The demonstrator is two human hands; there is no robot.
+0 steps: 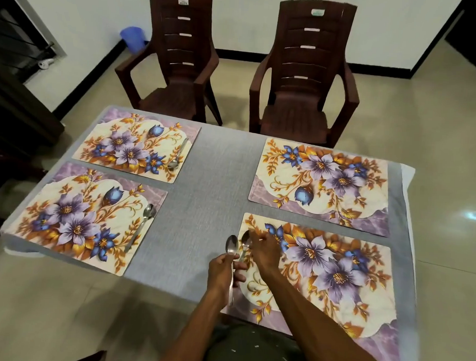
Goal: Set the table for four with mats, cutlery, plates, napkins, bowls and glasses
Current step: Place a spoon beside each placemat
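Observation:
Four floral mats lie on the grey-clothed table (214, 184): far left (128, 144), near left (83, 219), far right (325, 182), near right (336, 274). A steel spoon (177, 156) rests on the far left mat's right edge. Another spoon (143, 225) lies on the near left mat's right side. My left hand (224, 270) grips a spoon (232, 247) by its handle, bowl upward. My right hand (263, 253) pinches a second spoon (245, 241) over the near right mat's left edge.
Two dark brown plastic chairs (179, 67) (300, 81) stand beyond the table's far edge. A blue bucket (132, 38) sits on the floor by the wall. Dark furniture (11, 107) stands at the left. Glossy tile floor surrounds the table.

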